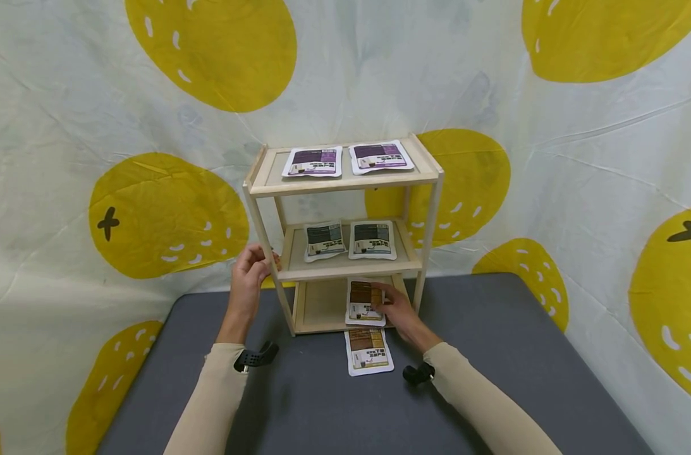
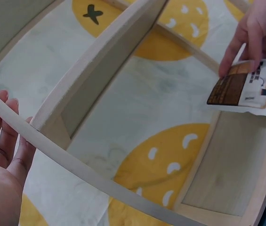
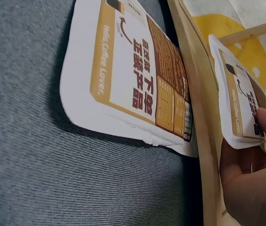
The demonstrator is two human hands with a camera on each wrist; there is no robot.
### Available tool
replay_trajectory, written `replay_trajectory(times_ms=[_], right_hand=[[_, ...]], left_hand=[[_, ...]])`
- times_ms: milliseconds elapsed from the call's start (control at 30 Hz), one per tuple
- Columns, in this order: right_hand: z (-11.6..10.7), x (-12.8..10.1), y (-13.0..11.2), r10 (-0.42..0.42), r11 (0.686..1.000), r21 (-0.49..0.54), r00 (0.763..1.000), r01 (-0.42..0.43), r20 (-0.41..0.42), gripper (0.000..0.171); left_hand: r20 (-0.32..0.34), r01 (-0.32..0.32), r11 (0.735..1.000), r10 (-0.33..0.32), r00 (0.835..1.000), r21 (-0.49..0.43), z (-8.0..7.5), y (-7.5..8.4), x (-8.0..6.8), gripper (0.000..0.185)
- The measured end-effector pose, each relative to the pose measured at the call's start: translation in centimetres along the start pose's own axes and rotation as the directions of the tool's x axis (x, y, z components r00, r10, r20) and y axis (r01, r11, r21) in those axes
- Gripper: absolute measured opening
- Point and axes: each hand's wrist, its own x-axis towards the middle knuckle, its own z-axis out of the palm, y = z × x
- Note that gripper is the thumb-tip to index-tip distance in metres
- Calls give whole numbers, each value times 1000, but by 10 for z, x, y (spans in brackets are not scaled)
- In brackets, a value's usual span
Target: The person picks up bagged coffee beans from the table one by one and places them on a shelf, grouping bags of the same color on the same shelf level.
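Observation:
A small wooden three-tier shelf (image 1: pixel 334 273) stands on a dark grey table. My left hand (image 1: pixel 250 272) holds its left front post at the middle tier; in the left wrist view the fingers (image 2: pixel 20 160) pass behind the post. My right hand (image 1: pixel 401 313) pinches a white-edged brown coffee pouch (image 1: pixel 363 302) between thumb and fingers. This pouch is over the right part of the bottom tier, tilted in the right wrist view. A second brown coffee pouch (image 1: pixel 370 351) lies flat on the table just before the shelf.
Two purple-labelled pouches (image 1: pixel 313 162) lie on the top tier. Two dark green-labelled pouches (image 1: pixel 373 240) lie side by side on the middle tier. Behind the shelf hangs a pale cloth (image 1: pixel 334 76) with yellow fruit prints. The grey table (image 1: pixel 322 404) extends to both sides.

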Motion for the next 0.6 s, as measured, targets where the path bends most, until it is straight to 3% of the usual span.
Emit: replay_trajectory(times_ms=[133,400,600], right_hand=[[0,3,1,24,1000,-10,999,-25,-43,62],[-1,8,3,3,989,-147,989,-25,-147,65],[-1,11,3,5,985,-167,985,-35,-175,65]], left_hand=[[-4,5,1000,-5,1000,6,0,0,0,19],[-6,6,1000,-6,1000,-4,0,-1,1,20],[-3,7,1000,-7,1000,0,0,-1,1,22]])
